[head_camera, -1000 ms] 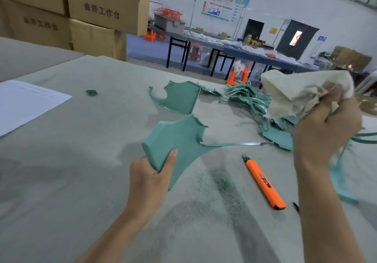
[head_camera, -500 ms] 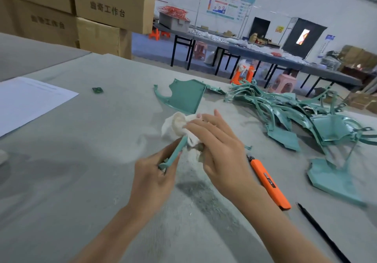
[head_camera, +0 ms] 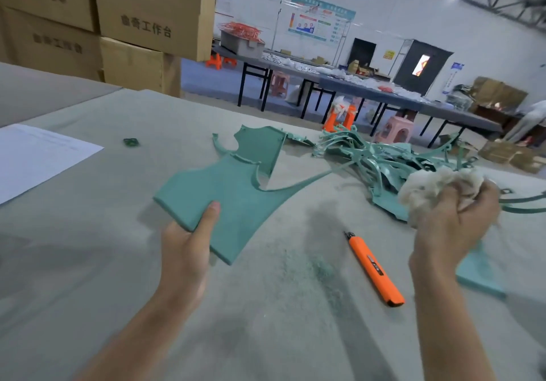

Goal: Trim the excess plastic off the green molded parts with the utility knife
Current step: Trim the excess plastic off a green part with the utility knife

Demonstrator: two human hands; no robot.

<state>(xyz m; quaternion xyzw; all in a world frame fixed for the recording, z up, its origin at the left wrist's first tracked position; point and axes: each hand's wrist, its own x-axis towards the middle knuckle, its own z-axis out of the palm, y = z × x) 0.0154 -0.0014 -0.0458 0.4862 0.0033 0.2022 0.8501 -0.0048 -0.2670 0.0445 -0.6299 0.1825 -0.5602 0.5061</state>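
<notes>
The grey bench (head_camera: 74, 262) spreads under everything. Above it my left hand (head_camera: 183, 256) grips 1 flat, matte green molded part (head_camera: 227, 197) by its near corner, thumb on top; a thin curved strip trails off its right edge. Behind, a tangled pile (head_camera: 375, 159) of green parts is too jumbled to count. My right hand (head_camera: 452, 227) clenches a crumpled white rag (head_camera: 437, 185), its wrist covering part of another green piece (head_camera: 478, 274). The orange utility knife (head_camera: 373, 268) lies untouched between my hands.
</notes>
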